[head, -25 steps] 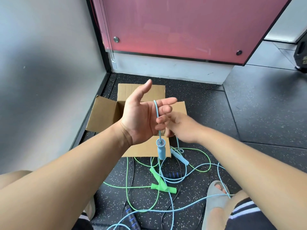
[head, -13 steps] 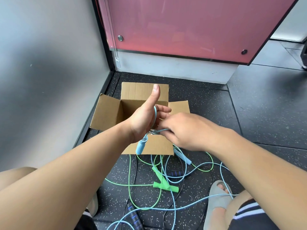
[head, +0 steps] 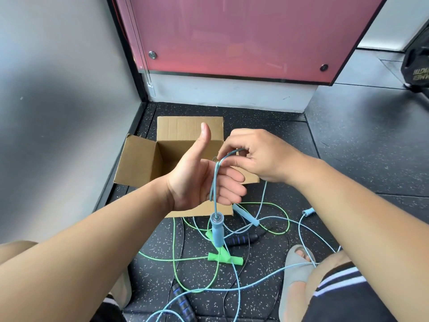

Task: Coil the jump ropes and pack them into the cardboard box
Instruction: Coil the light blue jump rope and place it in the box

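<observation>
Head view: blue jump rope (head: 215, 182) held before the open cardboard box (head: 139, 161).
I see the right hand (head: 257, 156) pinching it; left hand (head: 195, 182) relaxed flat, thumb up, rope draped across it, handle (head: 217, 233) dangling.

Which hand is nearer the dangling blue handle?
Left. The left hand is just above the blue handle, cord draped across its fingers; the right hand pinches the cord higher up.

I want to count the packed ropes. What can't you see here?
In the head view:
- The cardboard box: its floor is covered by the left hand and forearm, so its contents are unknown.
- The blue rope: its run behind the left hand is hidden.
- The black handle is cut off by the bottom edge.
- The black bag is cut off by the right edge.
</observation>
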